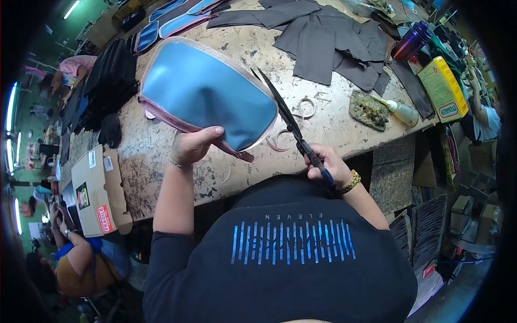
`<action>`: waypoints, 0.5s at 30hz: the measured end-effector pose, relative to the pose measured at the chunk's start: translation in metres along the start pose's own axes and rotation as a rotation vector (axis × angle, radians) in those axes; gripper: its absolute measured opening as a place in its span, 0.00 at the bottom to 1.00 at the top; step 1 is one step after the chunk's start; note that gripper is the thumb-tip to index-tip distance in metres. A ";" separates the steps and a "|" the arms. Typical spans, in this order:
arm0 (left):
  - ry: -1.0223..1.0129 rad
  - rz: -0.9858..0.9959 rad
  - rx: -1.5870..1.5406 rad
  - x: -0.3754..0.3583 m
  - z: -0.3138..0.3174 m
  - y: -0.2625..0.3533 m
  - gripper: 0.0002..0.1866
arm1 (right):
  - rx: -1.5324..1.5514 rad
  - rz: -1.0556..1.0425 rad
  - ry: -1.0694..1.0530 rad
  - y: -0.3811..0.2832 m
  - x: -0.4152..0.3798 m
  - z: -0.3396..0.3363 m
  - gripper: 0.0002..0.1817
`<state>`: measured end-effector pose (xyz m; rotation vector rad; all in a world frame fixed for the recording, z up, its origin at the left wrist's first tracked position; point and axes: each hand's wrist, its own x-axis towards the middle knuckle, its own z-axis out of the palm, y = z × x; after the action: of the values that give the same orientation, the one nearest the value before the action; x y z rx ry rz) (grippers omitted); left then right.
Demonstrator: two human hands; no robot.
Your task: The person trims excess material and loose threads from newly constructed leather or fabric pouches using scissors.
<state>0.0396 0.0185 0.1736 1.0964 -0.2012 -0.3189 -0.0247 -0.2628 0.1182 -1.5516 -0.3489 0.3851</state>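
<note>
My left hand [195, 144] grips a blue panel [207, 89] by its lower edge, thumb on top. The panel has a pale border and a dark reddish zipper-like strip [172, 119] along its lower left side. In my right hand [332, 164] is a pair of large dark scissors [288, 116], fingers around the handles. Their blades point up and away, slightly parted, just right of the panel's right edge. Thin curled trimmings [279, 141] lie on the table beneath the blades, near a small ring-shaped roll [307, 107].
The worn table [161, 183] holds dark cut pieces [318, 48], more blue panels [177, 21], a black stack [110, 70] and a cardboard box [99, 191]. At right are a crusty block [369, 111], a squeeze bottle [404, 113], a yellow tin [442, 89] and a purple flask [412, 40]. Other people sit nearby.
</note>
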 end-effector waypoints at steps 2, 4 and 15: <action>-0.084 0.002 0.064 0.002 0.001 0.004 0.19 | 0.044 0.022 -0.026 -0.003 -0.001 -0.002 0.20; -0.092 0.011 0.079 0.004 -0.003 0.005 0.20 | -0.001 0.022 -0.004 0.005 -0.002 -0.001 0.20; -0.131 -0.081 0.120 0.010 -0.008 0.002 0.24 | 0.119 0.036 -0.021 -0.006 -0.006 0.004 0.20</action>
<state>0.0521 0.0227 0.1715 1.2050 -0.2957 -0.4564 -0.0317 -0.2615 0.1239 -1.4405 -0.3089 0.4429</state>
